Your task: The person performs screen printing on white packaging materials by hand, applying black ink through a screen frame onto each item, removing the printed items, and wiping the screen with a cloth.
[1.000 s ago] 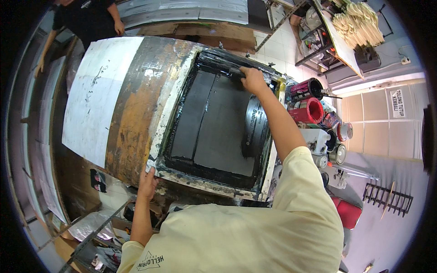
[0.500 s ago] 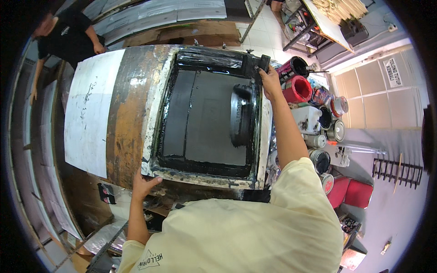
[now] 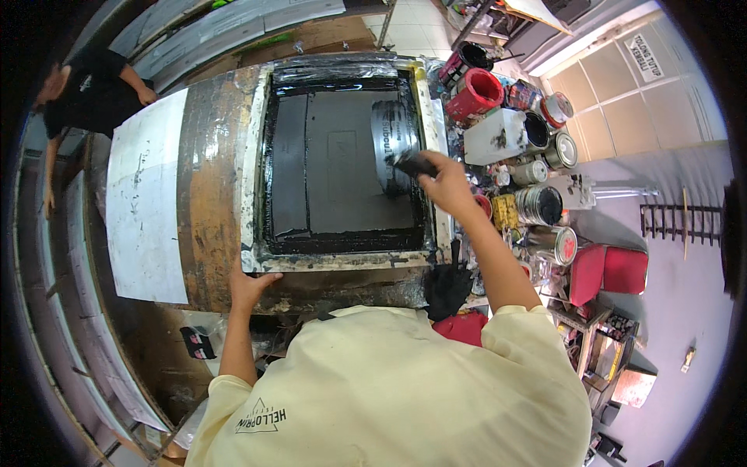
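Observation:
Before me lies a screen printing frame point(image 3: 342, 262) with a pale, ink-stained border and a dark mesh. Black ink coats the mesh edges, and a glossy ink smear point(image 3: 387, 128) runs along its right side. My right hand point(image 3: 449, 185) is closed round a black, ink-coated squeegee point(image 3: 415, 163), which is over the lower part of that smear. Blur hides whether the squeegee touches the mesh. My left hand point(image 3: 251, 289) grips the near left corner of the frame, thumb along the near edge; its other fingers are partly hidden.
A brown, stained table point(image 3: 208, 194) carries the frame and a white sheet point(image 3: 144, 202). Ink cans, a red tub point(image 3: 475, 95) and a white jug point(image 3: 498, 136) crowd the right side. Another person point(image 3: 97, 93) stands at the far left. Racks point(image 3: 82, 288) line the left.
My right hand has come down and slightly left from the frame's far right corner to the smear, with the squeegee. My left hand stays at the near left corner. The view has shifted.

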The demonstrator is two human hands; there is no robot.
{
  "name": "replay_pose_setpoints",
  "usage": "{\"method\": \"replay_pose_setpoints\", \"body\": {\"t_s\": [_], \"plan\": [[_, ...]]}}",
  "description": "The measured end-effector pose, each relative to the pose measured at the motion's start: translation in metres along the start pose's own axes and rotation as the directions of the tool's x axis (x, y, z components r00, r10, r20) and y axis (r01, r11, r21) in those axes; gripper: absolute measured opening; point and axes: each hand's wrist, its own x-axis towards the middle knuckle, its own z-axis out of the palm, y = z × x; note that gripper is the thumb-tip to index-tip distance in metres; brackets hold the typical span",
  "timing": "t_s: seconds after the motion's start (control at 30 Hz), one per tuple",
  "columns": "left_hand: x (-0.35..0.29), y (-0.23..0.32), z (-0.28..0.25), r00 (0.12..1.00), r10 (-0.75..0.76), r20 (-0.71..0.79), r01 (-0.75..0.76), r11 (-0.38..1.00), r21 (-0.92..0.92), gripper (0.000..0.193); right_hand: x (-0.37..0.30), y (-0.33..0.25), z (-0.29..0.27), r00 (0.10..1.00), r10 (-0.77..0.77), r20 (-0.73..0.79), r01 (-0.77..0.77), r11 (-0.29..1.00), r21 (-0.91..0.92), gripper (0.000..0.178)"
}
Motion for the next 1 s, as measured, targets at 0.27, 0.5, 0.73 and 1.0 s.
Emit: {"method": "replay_pose_setpoints", "body": {"t_s": [0.27,0.5,0.73,1.0], "plan": [[-0.001,0.014,0.0,0.997,-0.058,0.048,0.06,0.998,-0.032,0.088,-0.053,0.005,0.054,0.963,-0.197,0.184,0.269,0.733,-0.625,0.044],[0.004,-0.008,0.002,0.995,0.095,0.001,-0.095,0.988,-0.121,0.087,0.01,-0.005,0.007,0.984,-0.116,0.132,0.158,0.916,-0.37,0.045],[0.008,-0.014,0.003,0.979,0.199,-0.038,-0.201,0.978,-0.055,0.084,-0.007,-0.02,0.001,0.986,-0.147,0.073,0.163,0.934,-0.32,0.047],[0.016,-0.041,0.015,0.974,0.208,-0.084,-0.186,0.958,0.22,0.091,-0.084,0.004,0.07,0.963,-0.261,-0.065,0.19,0.832,-0.522,0.05]]}}
